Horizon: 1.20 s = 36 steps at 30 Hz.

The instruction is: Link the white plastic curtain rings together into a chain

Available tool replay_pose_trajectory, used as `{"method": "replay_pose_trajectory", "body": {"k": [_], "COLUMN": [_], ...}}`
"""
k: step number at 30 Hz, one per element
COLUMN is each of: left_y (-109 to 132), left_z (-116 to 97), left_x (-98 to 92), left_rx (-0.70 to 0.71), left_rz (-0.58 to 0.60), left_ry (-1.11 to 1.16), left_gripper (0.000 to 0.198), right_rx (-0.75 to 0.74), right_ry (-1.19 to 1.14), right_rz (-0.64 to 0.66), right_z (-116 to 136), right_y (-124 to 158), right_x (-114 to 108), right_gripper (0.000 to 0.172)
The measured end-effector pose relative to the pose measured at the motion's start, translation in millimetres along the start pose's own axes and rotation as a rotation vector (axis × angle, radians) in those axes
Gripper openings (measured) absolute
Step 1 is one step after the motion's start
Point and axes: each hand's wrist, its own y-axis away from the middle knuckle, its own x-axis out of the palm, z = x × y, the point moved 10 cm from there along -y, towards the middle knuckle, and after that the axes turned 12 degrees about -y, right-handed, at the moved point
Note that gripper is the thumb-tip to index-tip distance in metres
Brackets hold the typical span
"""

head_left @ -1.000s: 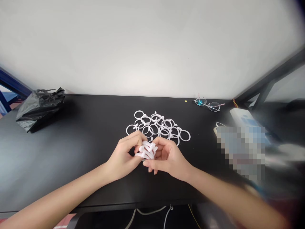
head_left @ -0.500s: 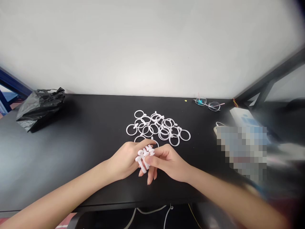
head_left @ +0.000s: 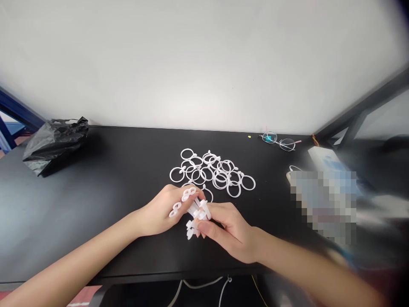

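Observation:
My left hand point(head_left: 164, 209) is closed round several white plastic curtain rings, and their small eyelets point(head_left: 175, 209) stick out over the back of its fingers. My right hand point(head_left: 234, 232) pinches a cluster of the same white rings point(head_left: 201, 214) between thumb and fingers, right against the left hand. Which rings belong to which hand is partly hidden by the fingers. Just beyond both hands lies a loose pile of white curtain rings point(head_left: 207, 173), some overlapping, each with a small eyelet.
The black table point(head_left: 128, 170) meets a pale wall. A black plastic bag point(head_left: 54, 145) sits at far left. Eyeglasses point(head_left: 286, 145) lie at back right, near a white box point(head_left: 324, 157) and a blurred-out item. Cables point(head_left: 204, 283) hang below the front edge.
The held rings have spread apart: eyelets now show over the left hand's fingers and a cluster sits in the right. The right hand has moved slightly down; the pile lies unchanged.

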Motion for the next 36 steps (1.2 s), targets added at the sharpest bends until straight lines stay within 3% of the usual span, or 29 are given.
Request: {"method": "replay_pose_trajectory", "body": {"k": [2,6,10,14,17,20,23,27,30,33,36], "left_y": [0.0,-0.5,4.4,31.3,51.5,52.6,49.0,48.6,41.7,26.0,8.9], "left_z": [-0.4,1.6,20.5,68.1,99.0,111.0,115.4,110.1,88.4,56.6,29.4], "left_x": [3.9,1.1,-33.3,-69.9,-94.6,-106.9,-117.4,-133.3,-140.1,-119.4,-70.5], "left_rx": [0.006,0.038,-0.092,-0.454,-0.662,-0.671,-0.665,-0.655,-0.587,-0.469,-0.31], "left_rz": [0.024,0.028,0.038,0.22,0.223,0.197,0.127,0.039,-0.025,-0.067,-0.056], "left_ry": [0.041,-0.009,-0.151,-0.135,-0.097,-0.18,-0.297,-0.381,-0.498,-0.651,-0.808], "left_gripper": [0.028,0.013,0.012,0.018,0.012,0.006,0.02,0.029,0.032,0.035,0.032], "right_rx": [-0.007,0.047,0.054,0.028,0.013,-0.001,-0.001,0.06,0.062,0.045,0.063], "right_ry": [-0.011,-0.119,-0.22,-0.224,-0.221,-0.192,-0.146,0.06,0.369,0.621,0.737], "right_rz": [0.004,-0.058,-0.254,-0.5,-0.587,-0.616,-0.62,-0.486,-0.297,-0.143,-0.076], "right_z": [0.1,-10.6,-16.2,-11.9,-7.7,-4.6,-3.5,-8.1,-12.9,-20.2,-25.6], "right_y": [-0.1,-1.9,-2.4,0.5,1.2,1.5,2.4,-2.2,-8.0,-11.5,-13.4], "right_x": [0.2,-4.5,-30.2,-67.7,-83.5,-90.6,-94.3,-84.2,-62.9,-42.0,-33.9], "right_gripper": [0.031,0.03,0.026,0.021,0.019,0.018,0.017,0.015,0.016,0.024,0.031]}}
